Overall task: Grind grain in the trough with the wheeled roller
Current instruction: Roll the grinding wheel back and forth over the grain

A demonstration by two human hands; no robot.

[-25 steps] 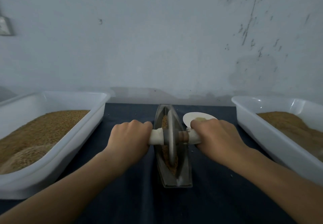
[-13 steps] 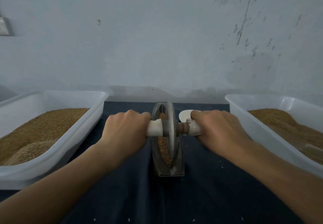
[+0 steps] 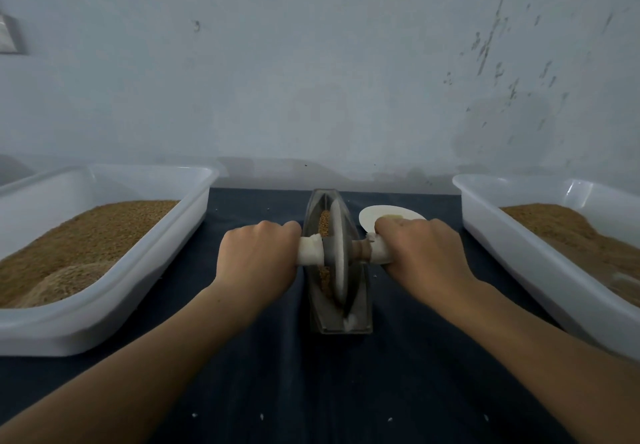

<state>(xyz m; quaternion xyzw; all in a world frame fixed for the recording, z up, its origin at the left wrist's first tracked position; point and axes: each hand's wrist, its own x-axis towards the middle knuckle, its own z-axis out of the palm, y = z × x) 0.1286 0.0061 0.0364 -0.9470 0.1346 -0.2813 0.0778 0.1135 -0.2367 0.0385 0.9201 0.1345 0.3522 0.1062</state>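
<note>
Fingers of our left hand and right hand clamp the wheeled roller, apparently mid-grind; next we should drive it evenly along the trough.

Inspector: Your left hand and right hand each grip a handle of the wheeled roller; its wheel stands upright in the trough.
Operator: Grain?
Inspector: Grain lies in the trough left of the wheel.

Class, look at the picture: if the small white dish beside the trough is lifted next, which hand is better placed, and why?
Likely the right hand: it grips the roller handle just in front of the dish, while the left hand grips across the trough from it.
</note>
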